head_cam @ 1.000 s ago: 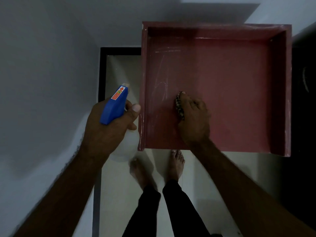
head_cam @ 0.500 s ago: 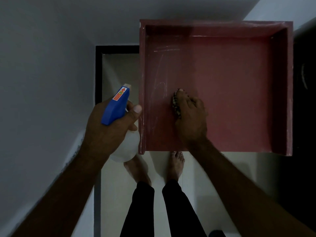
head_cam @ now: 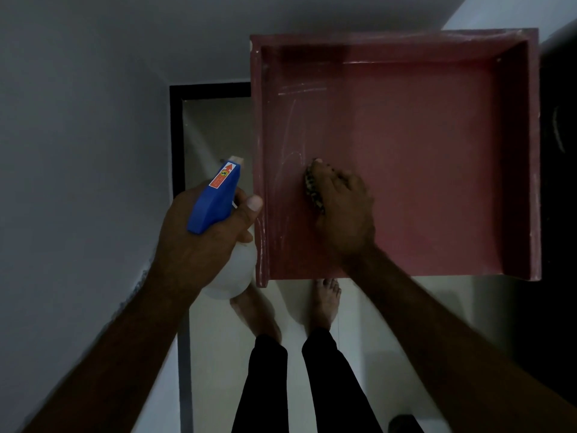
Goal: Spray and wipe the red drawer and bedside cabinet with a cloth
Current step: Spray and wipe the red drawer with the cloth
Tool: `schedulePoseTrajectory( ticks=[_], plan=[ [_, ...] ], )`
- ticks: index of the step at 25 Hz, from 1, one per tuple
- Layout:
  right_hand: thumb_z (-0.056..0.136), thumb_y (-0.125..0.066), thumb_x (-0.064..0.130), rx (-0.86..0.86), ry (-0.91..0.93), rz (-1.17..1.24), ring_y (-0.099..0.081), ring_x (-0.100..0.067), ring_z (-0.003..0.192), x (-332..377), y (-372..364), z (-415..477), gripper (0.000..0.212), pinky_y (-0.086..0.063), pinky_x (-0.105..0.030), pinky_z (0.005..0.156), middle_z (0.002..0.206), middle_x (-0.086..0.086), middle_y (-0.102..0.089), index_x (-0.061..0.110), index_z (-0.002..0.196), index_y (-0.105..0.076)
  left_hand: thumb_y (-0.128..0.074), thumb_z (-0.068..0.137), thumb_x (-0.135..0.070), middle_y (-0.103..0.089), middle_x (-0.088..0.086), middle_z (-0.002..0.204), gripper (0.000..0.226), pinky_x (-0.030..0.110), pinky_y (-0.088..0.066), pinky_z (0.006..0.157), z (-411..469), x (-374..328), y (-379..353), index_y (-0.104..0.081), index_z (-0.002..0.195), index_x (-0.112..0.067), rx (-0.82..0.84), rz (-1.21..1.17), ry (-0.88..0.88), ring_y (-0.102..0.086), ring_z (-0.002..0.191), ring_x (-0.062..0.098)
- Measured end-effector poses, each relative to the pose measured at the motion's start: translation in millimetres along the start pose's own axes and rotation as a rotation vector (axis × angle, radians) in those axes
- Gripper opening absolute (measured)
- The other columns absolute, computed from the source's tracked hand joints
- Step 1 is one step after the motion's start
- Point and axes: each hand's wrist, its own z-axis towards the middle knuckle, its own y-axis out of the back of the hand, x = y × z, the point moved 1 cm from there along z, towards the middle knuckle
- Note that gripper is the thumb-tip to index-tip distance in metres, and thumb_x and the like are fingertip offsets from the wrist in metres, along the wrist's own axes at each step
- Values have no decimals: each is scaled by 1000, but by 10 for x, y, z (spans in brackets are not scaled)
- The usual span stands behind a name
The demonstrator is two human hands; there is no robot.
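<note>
1. Red drawer (head_cam: pixel 421 157): an open-topped box seen from above, filling the view from centre toward 1 o'clock. What supports it is not shown. Judged rigid board, fairly heavy and awkward, best taken by its side walls and never by its thin floor.
2. Drawer contents: only the cloth and the hand upon it. Pale streaks (head_cam: pixel 292 126) mark the drawer floor toward 10 o'clock of its centre. A sprayed painted floor is likely slick.
3. Cloth (head_cam: pixel 313 191): a small patterned wad on the drawer floor, at 9 o'clock of the drawer's centre and near the left wall. Judged soft and limp, apt to bunch, so best held flat beneath the fingers.
4. Right hand (head_cam: pixel 345 214): fingers curled over the cloth, pressing it onto the drawer floor.
5. Spray bottle (head_cam: pixel 215 198): blue head and white body, just outside the drawer's left wall at 9 o'clock. Its fill level cannot be seen.
6. Left hand (head_cam: pixel 199 248): clasped round the bottle's neck, thumb toward the drawer.
7. Bedside cabinet (head_cam: pixel 559 189): possibly the dark mass at 3 o'clock of the drawer, though it is too dim to confirm.
8. Surroundings: pale floor (head_cam: pixel 218 354), bare feet (head_cam: pixel 324 301) at 6 o'clock, and a grey wall (head_cam: pixel 78 135) at 9 o'clock.
</note>
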Motion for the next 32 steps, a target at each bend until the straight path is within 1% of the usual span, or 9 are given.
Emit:
schedulePoseTrajectory(
  ticks=[3,8,11,13,17,23,27,29,32],
  plan=[
    [76,-59,4,39,110,-20,-44,-30,135,4,-28,-18,82,-38,-48,98,155,-1,-54,16,156,-46,-62,74,-53,-71,2,74,37,-1,-43,55,15,17,-8,-61,85,-18,11,3,-5,-67,68,-8],
    [79,-65,5,-58,-151,22,-44,-35,135,-114,65,124,83,-41,-53,107,154,-4,-54,16,158,-43,-62,72,-56,-71,-10,82,37,-1,-43,56,58,13,10,-60,84,-21,21,3,-7,-68,70,-8],
    [79,-45,12,22,45,24,-46,-37,135,123,-26,61,78,-39,-53,102,155,-4,-53,15,157,-44,-63,72,-56,-71,-11,82,37,0,-44,55,91,-2,5,-61,85,-21,6,-16,-9,-68,68,-8],
    [78,-49,8,28,119,9,-48,-36,133,81,-5,94,78,-40,-51,98,152,-5,-56,14,155,-46,-63,72,-57,-72,-8,79,38,1,-45,57,104,-11,0,-61,85,-21,8,-26,-20,-68,68,-6],
    [76,-67,3,-49,-130,15,-46,-38,134,-206,114,270,87,-42,-54,106,152,-7,-55,14,159,-42,-63,74,-54,-72,-7,73,33,1,-46,57,130,-23,-5,-60,83,-23,6,-24,-26,-69,68,-5],
    [86,-36,20,72,104,-24,-40,-31,140,133,-45,196,73,-36,-48,105,161,0,-46,19,159,-40,-61,74,-55,-71,1,72,37,0,-44,60,186,-73,-1,-61,84,-20,17,3,-45,-68,66,-4],
    [80,-66,4,-45,-79,-5,-46,-37,135,-105,67,323,83,-41,-51,104,151,-7,-56,15,158,-42,-60,72,-56,-71,-18,75,36,0,-45,57,199,-133,4,-59,82,-22,31,-23,-56,-67,68,-8],
    [80,-66,3,-69,-155,10,-45,-39,135,-78,83,372,83,-40,-53,107,154,-7,-54,14,159,-42,-60,72,-58,-71,-7,71,36,1,-46,59,224,-130,25,-59,83,-24,33,-18,-67,-68,68,-6],
    [84,-59,5,11,-9,0,-43,-38,138,125,-20,337,78,-39,-52,105,158,-4,-50,16,159,-40,-59,72,-59,-69,-1,72,39,2,-47,61,241,-132,39,-60,84,-23,41,-19,-84,-69,68,-4]
  ],
)
